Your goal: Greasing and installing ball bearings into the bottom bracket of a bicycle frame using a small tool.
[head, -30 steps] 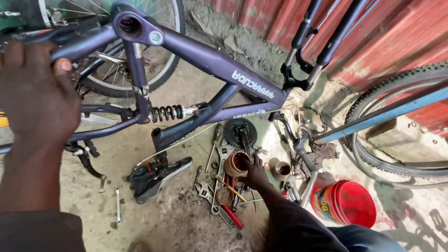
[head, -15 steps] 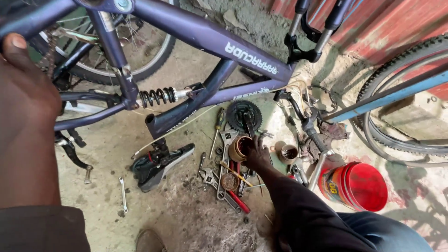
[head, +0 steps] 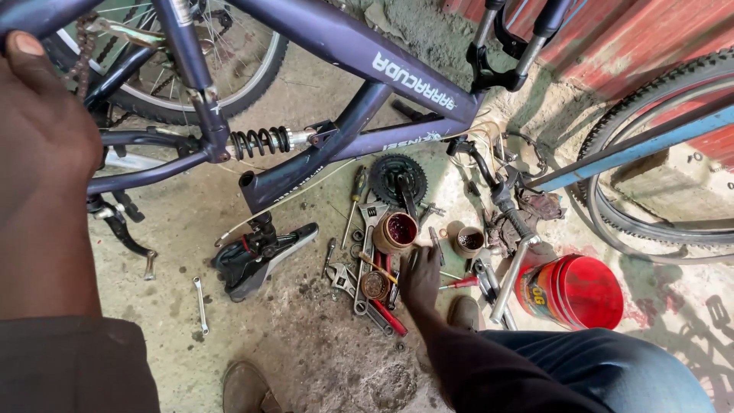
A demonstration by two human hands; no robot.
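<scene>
With my left hand (head: 46, 153) closed around the purple bike frame (head: 321, 34), my right hand (head: 420, 275) hovers half-open and empty over the grease tin (head: 396, 232) on the floor, likely light, rigid, slippery, best gripped round its sides.

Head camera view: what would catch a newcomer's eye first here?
The purple bicycle frame fills the top, with the left hand gripping its tube at far left. Below, tools lie scattered on the dirt floor, where the right hand reaches beside an open tin of dark grease. A red bucket lies tipped at right.
</scene>
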